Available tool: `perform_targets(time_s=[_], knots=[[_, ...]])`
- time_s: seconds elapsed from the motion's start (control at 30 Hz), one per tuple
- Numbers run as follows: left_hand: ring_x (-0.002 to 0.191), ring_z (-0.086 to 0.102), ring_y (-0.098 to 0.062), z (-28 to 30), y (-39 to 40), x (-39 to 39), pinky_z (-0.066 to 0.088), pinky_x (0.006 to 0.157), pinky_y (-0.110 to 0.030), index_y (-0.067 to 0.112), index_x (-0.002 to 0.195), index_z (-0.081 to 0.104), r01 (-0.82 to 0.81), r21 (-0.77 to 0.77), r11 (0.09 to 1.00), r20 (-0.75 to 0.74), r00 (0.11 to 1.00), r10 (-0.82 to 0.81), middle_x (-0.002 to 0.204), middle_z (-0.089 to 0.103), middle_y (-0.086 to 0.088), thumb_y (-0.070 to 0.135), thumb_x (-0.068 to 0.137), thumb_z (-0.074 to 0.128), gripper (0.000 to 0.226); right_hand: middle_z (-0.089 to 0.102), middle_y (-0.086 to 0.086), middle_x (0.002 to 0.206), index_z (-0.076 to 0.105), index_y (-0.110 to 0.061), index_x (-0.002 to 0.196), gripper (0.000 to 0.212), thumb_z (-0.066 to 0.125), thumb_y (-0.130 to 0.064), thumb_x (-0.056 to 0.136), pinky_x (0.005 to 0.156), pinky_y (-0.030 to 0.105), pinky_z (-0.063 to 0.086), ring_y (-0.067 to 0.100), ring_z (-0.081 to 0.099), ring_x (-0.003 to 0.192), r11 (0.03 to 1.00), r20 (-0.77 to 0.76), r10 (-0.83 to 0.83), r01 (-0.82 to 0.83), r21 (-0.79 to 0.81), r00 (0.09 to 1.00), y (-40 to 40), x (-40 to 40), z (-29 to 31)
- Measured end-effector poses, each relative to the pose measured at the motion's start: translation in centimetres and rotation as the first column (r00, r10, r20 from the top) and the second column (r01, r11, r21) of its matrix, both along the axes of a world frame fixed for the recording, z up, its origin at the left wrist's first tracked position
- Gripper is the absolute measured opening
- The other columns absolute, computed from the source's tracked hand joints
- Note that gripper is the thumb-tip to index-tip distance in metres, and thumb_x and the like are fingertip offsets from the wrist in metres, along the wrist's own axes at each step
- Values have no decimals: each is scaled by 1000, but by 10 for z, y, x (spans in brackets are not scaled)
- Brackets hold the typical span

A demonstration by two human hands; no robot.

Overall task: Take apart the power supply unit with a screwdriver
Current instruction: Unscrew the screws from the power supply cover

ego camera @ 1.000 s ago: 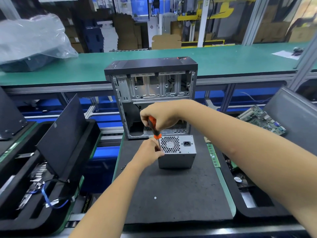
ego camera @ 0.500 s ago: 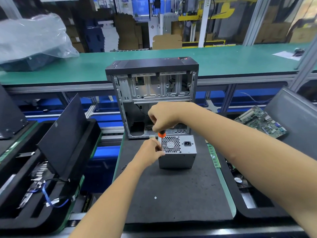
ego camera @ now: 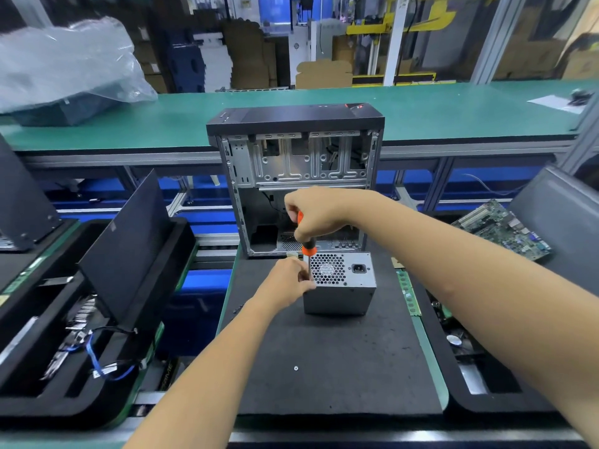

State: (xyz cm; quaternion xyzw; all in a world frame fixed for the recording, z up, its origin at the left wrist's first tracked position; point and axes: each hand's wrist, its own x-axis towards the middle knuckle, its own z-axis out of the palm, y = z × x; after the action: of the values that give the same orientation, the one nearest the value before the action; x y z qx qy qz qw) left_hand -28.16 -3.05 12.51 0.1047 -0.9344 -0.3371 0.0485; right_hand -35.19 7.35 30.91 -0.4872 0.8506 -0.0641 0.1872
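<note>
A grey power supply unit (ego camera: 340, 286) is set on a dark foam mat (ego camera: 324, 367) on the table (ego camera: 431, 367), just in front of an open computer case (ego camera: 295, 176) that stands upright at the far edge of the mat. The fan grille and the power socket are turned towards the viewer. A screwdriver (ego camera: 306, 244) with an orange and black handle is held upright over the unit's upper left corner by the right hand (ego camera: 316, 217), whose grip is closed round the handle from above. The shaft is pointed down at that corner, where it is pinched and steadied by the fingers of the left hand (ego camera: 290, 277); the left hand is also pressed against the unit's left side. The tip is hidden by the fingers, so contact with a screw cannot be told. A small loose screw (ego camera: 296, 368) is seen on the mat, well apart from the unit and nearer the viewer. To the right, a green circuit board (ego camera: 502, 228) is leaned in a dark tray (ego camera: 453, 384). To the left, blue cables (ego camera: 97, 361) are laid in another black tray (ego camera: 48, 406), and a plastic bag (ego camera: 64, 59) is left on the far green bench.
</note>
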Motion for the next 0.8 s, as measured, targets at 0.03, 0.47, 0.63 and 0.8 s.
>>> perform_targets(time_s=[0.03,0.47,0.63,0.8], knots=[[69,57,-13,0,0,0,42,61,-21,13,71,67,-1,-1,1000,-4,1000,1,79,61,0,22,77,75,13,67,3,62,54,-6,89,34,60,-40,89,54,28,43,24,66,60,999,-52,-28,29,15,998,0,1,1],[69,51,-11,-3,5,5,39,64,-21,11,75,66,2,-71,997,-72,997,-7,82,56,2,20,81,72,12,67,11,77,62,-4,91,25,57,-28,90,57,34,54,28,70,65,988,-140,-13,35,153,990,8,7,8],[70,52,-12,-5,5,6,44,67,-23,11,77,66,-2,-65,998,-78,997,-3,84,56,1,19,82,71,11,64,10,64,53,-8,76,25,44,-20,97,61,35,53,27,67,62,983,-267,25,25,180,963,5,5,5],[69,52,-9,-5,6,7,42,66,-20,11,78,68,-1,-78,997,-89,996,-6,84,57,1,21,82,71,11,64,0,81,57,-13,91,18,71,-15,79,58,28,46,22,67,76,1000,-72,24,-23,13,997,13,-3,4]])
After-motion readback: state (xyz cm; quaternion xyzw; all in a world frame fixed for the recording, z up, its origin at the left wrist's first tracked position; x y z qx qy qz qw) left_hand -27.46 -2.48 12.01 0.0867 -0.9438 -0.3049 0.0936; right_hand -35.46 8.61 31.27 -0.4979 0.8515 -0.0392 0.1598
